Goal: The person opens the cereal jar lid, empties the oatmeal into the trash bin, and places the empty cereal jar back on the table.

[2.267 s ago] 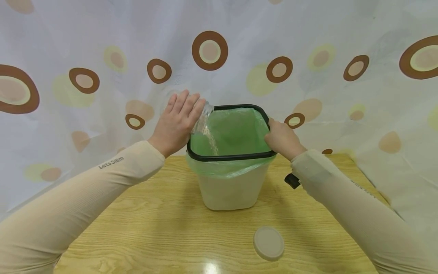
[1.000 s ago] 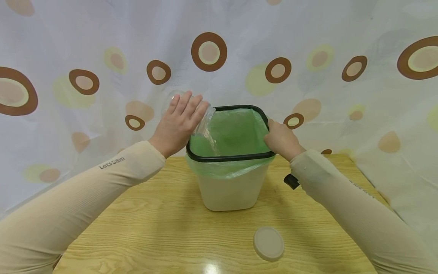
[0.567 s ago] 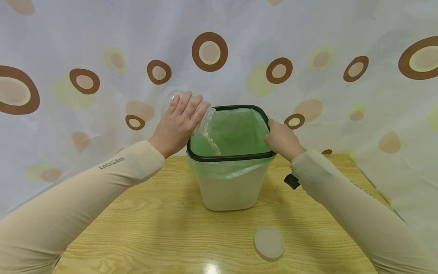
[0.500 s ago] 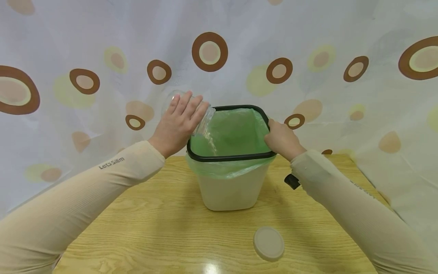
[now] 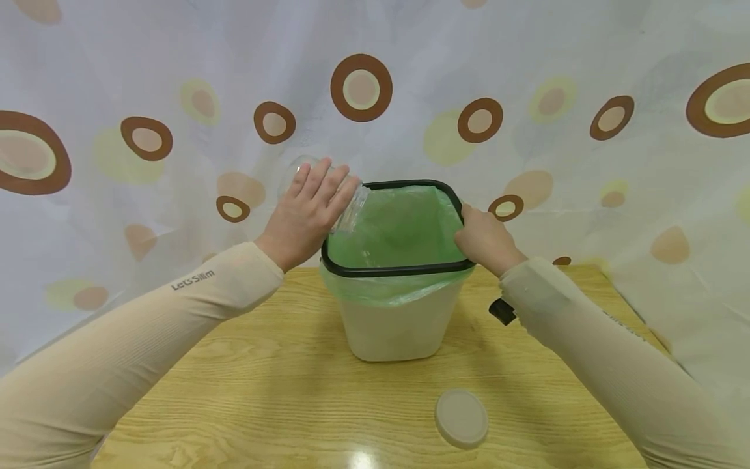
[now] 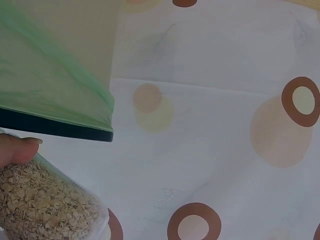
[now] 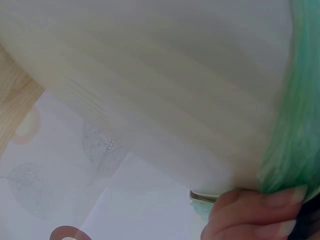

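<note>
My left hand (image 5: 307, 215) grips a clear jar (image 5: 356, 210), tilted with its mouth over the left side of a white bin (image 5: 398, 329). In the left wrist view, rolled oats (image 6: 47, 205) fill much of the jar's visible part, and the thumb (image 6: 20, 149) presses its side. A green liner bag (image 5: 404, 218) lines the bin and folds over outside beneath the black rim (image 5: 404, 270). My right hand (image 5: 489, 240) grips the rim's right side; the right wrist view shows its fingers (image 7: 250, 215) curled at the liner's edge. The bin's bottom inside is hidden.
A round beige lid (image 5: 461, 418) lies flat on the wooden table (image 5: 252, 391), in front of the bin. Behind stands a white sheet (image 5: 410, 39) patterned with circles. A black strap end (image 5: 502, 311) sticks out under the right wrist.
Oats streamed from the jar into the bin in the earlier frames; now hardly any fall from its mouth. Both hands, the bin and the lid have stayed nearly in place.
</note>
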`<action>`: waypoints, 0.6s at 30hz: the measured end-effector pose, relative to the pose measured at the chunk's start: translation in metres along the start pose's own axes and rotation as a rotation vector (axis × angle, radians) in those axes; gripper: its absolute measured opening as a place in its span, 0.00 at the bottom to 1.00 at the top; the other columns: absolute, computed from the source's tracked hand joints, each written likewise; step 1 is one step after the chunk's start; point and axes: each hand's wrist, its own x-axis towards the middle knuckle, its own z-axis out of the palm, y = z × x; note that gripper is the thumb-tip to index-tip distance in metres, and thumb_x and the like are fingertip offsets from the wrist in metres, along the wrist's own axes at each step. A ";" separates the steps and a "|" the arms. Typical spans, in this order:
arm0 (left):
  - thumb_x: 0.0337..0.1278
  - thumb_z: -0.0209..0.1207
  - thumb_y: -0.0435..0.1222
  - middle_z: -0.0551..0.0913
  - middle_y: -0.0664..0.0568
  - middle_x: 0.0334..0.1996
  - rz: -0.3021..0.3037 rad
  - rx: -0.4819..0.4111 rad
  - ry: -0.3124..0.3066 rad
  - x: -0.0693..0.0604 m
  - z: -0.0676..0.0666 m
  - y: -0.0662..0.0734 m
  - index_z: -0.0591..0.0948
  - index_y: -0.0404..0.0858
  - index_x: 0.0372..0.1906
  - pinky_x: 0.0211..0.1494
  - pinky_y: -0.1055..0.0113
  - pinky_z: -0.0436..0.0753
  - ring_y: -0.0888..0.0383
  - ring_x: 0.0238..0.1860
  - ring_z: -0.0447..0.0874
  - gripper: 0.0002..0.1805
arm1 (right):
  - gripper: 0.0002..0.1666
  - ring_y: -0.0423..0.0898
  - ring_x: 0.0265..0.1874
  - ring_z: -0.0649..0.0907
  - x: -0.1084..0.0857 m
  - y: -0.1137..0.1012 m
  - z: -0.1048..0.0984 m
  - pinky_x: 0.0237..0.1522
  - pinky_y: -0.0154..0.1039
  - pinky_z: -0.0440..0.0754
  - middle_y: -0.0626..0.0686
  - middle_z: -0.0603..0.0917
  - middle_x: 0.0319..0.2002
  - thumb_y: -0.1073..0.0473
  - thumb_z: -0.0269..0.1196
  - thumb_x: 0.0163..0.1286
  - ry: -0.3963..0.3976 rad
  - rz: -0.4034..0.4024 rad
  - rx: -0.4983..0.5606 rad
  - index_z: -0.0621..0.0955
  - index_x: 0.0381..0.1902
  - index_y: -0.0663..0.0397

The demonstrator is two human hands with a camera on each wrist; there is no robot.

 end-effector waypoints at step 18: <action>0.56 0.57 0.22 0.72 0.38 0.61 0.038 0.036 -0.010 0.003 -0.001 -0.001 0.70 0.32 0.63 0.66 0.46 0.65 0.38 0.64 0.66 0.28 | 0.36 0.46 0.15 0.62 -0.001 0.001 0.001 0.20 0.40 0.63 0.68 0.74 0.41 0.70 0.41 0.66 0.007 -0.014 0.012 0.54 0.72 0.73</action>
